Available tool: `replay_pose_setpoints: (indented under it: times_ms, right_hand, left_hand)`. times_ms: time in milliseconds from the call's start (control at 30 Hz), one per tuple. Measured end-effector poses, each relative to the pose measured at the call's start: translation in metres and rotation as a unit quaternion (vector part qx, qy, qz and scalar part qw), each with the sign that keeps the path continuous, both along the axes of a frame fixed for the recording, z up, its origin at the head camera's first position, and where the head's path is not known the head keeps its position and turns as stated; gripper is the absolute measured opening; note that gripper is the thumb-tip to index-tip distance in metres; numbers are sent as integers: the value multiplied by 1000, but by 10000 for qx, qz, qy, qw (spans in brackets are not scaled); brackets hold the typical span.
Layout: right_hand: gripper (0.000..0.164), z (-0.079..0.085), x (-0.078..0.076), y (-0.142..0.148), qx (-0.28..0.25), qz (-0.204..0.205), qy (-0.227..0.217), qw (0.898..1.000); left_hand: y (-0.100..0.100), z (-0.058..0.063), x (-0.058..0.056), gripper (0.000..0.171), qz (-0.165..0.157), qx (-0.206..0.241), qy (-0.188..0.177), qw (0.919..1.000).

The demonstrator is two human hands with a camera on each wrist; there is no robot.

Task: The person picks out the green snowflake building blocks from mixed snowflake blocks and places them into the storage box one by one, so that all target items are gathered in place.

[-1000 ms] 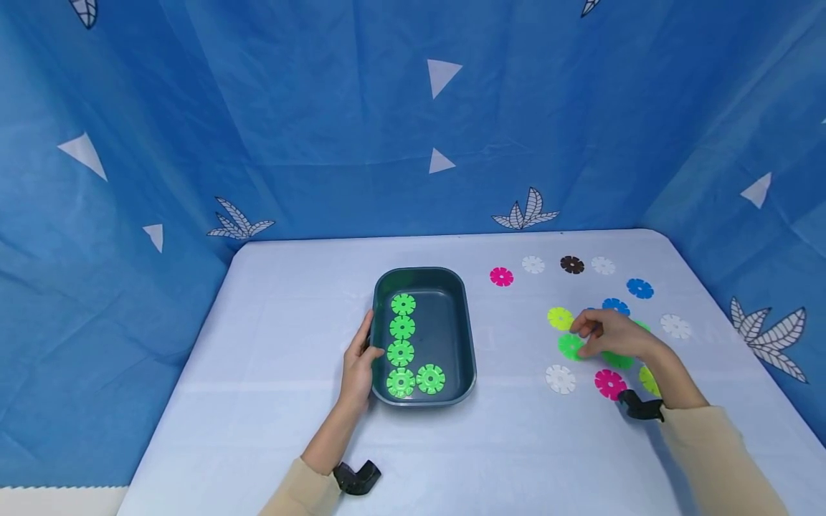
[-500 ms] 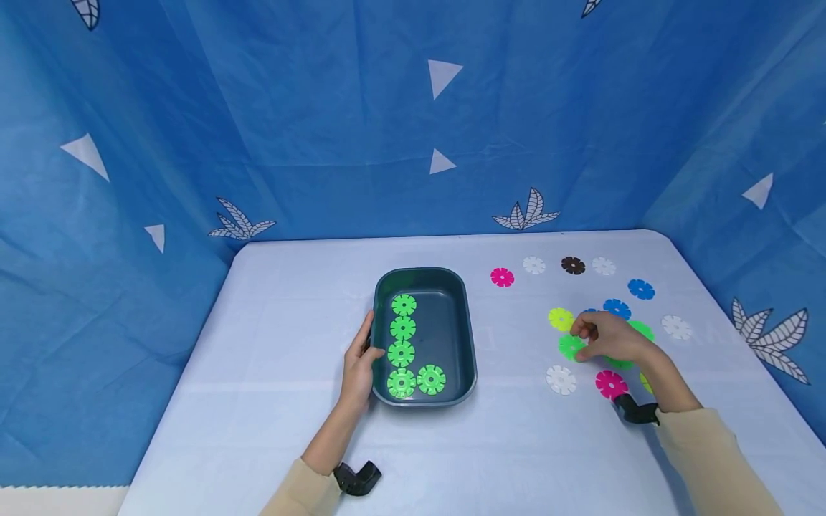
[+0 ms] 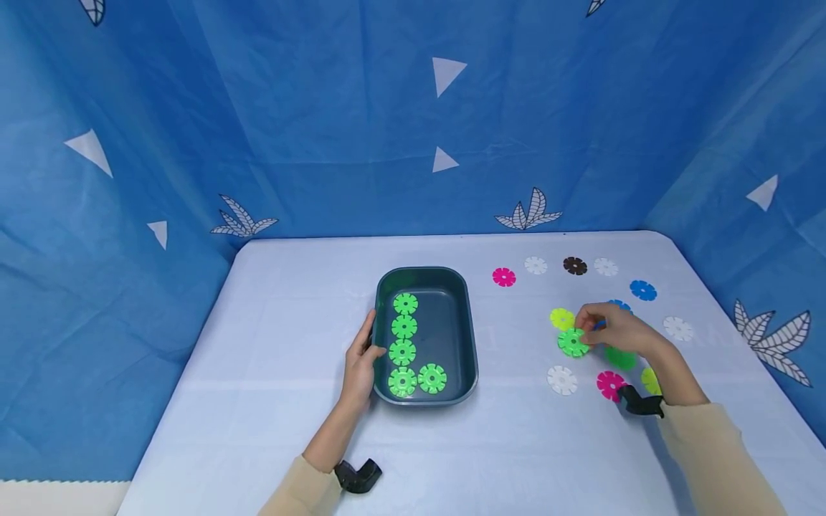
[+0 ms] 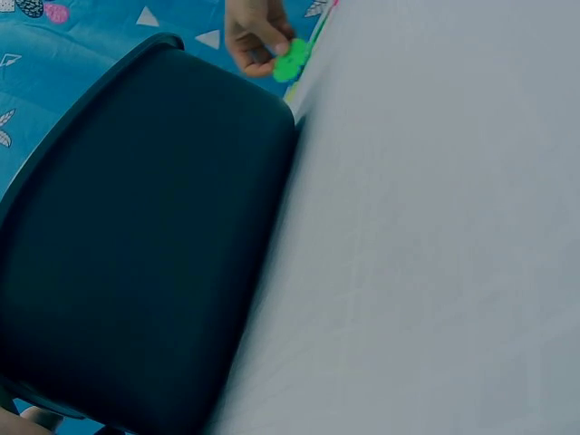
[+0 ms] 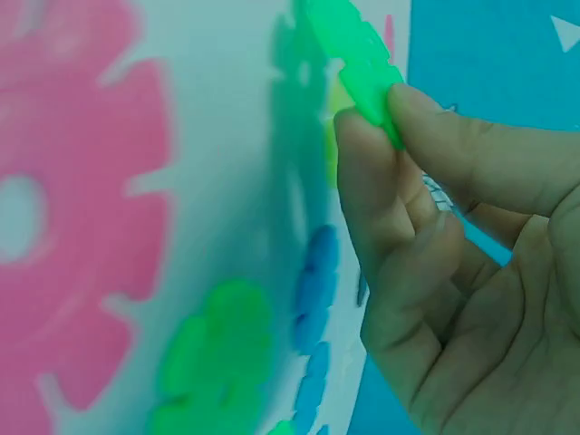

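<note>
My left hand (image 3: 357, 369) grips the left side of a dark green rectangular tray (image 3: 447, 337), its thumb over the rim. Several green notched plastic discs (image 3: 404, 327) lie in it, in a column along the left with one beside the lowest. Over to the right, my right hand (image 3: 618, 332) pinches another green notched disc (image 3: 572, 343) between thumb and index finger. The right wrist view shows this held disc (image 5: 353, 54) edge-on, raised off the white cloth. In the left wrist view the tray's outer wall (image 4: 145, 245) fills much of the picture.
Loose discs surround my right hand: yellow (image 3: 562, 319), white (image 3: 562, 380), pink (image 3: 610, 385), green (image 3: 621, 357) and blue (image 3: 643, 290). Farther back lie a pink one (image 3: 504, 277), a brown one (image 3: 575, 266) and white ones (image 3: 606, 266). A blue curtain (image 3: 361, 129) hangs behind the table.
The green disc under my right fingertips has come up off the cloth and is now pinched. The left hand and tray have stayed in place.
</note>
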State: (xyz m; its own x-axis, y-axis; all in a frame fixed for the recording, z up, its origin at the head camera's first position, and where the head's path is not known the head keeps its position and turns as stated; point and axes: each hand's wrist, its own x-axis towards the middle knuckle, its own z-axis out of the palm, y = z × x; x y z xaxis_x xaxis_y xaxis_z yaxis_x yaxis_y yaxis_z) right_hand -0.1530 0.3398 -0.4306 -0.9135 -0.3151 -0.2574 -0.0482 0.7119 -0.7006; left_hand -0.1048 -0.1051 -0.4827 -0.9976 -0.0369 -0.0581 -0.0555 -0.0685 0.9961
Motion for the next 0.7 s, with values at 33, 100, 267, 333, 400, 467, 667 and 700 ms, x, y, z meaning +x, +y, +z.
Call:
replay_pose_setpoints:
  times_ms: [33,100,267,333,400,467,667,700]
  right_hand:
    - [19,2,-1,-1,-125,-6,-63,9999]
    - [21,5,-5,-4,-337,-41,-178,9993]
    - [21,9,-17,-24,-627,-90,-304,9975]
    - [19,11,-22,-37,-720,-56,-336,9968]
    - [17,15,-27,-54,-819,70,-294,9962]
    - [16,20,-31,-72,-875,226,-184,9957]
    - [16,40,-39,-135,-1126,950,77,9890]
    - [15,42,-40,-146,-1161,1107,49,9870]
  left_hand:
    - [0,0,0,72,-4,3,10,10000]
    - [0,0,0,72,-3,7,15,10000]
    - [0,-1,-1,73,-21,17,2,10000]
    - [0,-1,-1,73,-17,18,1,10000]
    - [0,-1,-1,73,-4,18,-15,10000]
    - [0,0,-1,73,-4,21,-15,10000]
    - [1,0,-1,73,-22,71,-13,10000]
    - [1,-1,-1,73,-18,71,-21,10000]
